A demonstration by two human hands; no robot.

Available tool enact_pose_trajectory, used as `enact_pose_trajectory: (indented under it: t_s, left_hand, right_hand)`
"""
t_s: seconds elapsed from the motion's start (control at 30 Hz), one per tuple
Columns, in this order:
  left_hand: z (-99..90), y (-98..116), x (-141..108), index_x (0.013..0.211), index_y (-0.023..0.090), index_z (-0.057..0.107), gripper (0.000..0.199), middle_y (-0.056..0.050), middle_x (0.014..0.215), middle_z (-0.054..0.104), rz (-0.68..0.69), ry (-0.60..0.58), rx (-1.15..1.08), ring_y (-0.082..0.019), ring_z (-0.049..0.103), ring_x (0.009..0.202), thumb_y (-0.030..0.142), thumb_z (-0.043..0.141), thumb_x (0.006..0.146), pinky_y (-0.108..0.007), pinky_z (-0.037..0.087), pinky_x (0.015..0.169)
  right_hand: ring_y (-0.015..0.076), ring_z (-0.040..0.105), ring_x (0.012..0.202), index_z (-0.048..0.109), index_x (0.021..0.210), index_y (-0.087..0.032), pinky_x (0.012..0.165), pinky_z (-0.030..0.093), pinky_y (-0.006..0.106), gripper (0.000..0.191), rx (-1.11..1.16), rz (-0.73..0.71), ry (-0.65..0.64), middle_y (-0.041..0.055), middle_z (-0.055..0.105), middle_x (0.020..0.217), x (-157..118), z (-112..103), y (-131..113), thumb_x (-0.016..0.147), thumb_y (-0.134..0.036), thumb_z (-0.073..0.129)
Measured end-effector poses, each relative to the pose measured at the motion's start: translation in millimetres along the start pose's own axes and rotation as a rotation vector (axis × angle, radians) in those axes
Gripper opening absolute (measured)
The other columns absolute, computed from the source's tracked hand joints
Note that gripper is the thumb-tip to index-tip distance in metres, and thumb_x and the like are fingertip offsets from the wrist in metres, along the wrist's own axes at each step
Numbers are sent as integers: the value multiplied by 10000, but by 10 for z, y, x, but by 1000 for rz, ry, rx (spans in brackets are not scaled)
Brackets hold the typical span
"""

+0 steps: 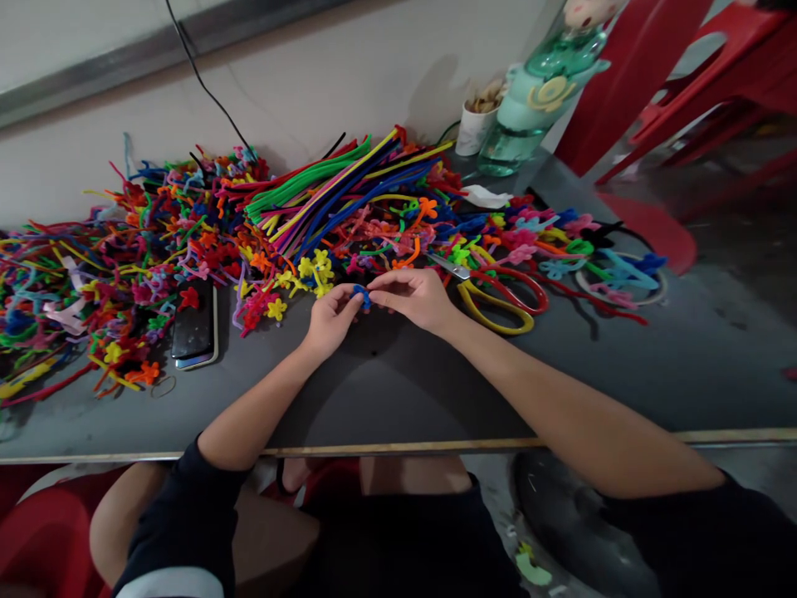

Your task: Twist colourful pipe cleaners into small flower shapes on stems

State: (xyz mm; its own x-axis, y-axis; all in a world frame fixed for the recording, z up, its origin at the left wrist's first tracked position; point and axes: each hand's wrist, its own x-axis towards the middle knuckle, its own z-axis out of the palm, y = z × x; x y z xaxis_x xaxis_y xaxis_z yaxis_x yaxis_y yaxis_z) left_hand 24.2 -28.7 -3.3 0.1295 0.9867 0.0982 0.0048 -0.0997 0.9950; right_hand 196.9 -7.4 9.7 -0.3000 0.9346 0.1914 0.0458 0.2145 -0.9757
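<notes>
Between my two hands, just above the dark table [398,390], is a small blue pipe cleaner [362,296] bent into a compact shape. My left hand [333,317] pinches it between thumb and fingers from the left. From the right, the fingertips of my right hand [418,299] are closed on its other side. Behind my hands lie yellow pipe-cleaner flowers [316,270] and a bundle of straight pipe cleaners [336,187] in green, yellow, blue and other colours. Scissors [498,295] with red and yellow handles rest to the right of my right hand.
A wide heap of coloured pipe-cleaner flowers [143,241] spreads along the wall. A phone [195,328] lies left of my hands. At the back right stand a paper cup [474,129] and a green bottle [529,108]. Red chairs [716,91] are beyond the table.
</notes>
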Motion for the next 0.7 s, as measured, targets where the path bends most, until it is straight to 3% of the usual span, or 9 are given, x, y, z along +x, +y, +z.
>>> enact_pose_trajectory:
  t_s: [0.2,0.3,0.43,0.57,0.7]
  left_hand:
    - [-20,-12,19,888,187,575,296,4,747,588,46,43,-63,-97,574,657,434,688,771,-199,462,550]
    - [-26,10,15,887,190,598,274,-10,797,607,73,4,-24,-108,570,694,447,650,805,-226,467,610]
    - [-23,18,17,893,191,618,256,-22,855,630,129,-79,82,-126,570,778,440,611,834,-261,464,740]
    - [-24,0,18,941,178,578,253,-2,791,600,60,-99,86,-105,544,712,359,669,789,-232,432,676]
    - [-31,6,6,791,157,576,189,21,702,563,37,-72,68,-77,508,635,309,682,757,-208,408,621]
  right_hand:
    - [138,616,596,735,788,-186,543,490,270,301,-1,-25,3,33,693,712,-9,28,-3,663,-457,781]
    - [123,589,538,739,882,-193,501,479,266,332,63,11,15,24,686,698,6,16,34,704,-474,749]
    - [122,607,588,749,916,-218,529,488,265,301,26,-68,15,33,704,802,6,-11,44,725,-450,746]
    - [139,628,696,761,932,-249,575,484,267,228,-114,-199,-29,42,706,884,-14,-24,-7,767,-401,725]
    - [160,654,759,768,901,-252,617,496,278,174,-146,-250,-49,43,721,868,-16,-33,-11,783,-369,717]
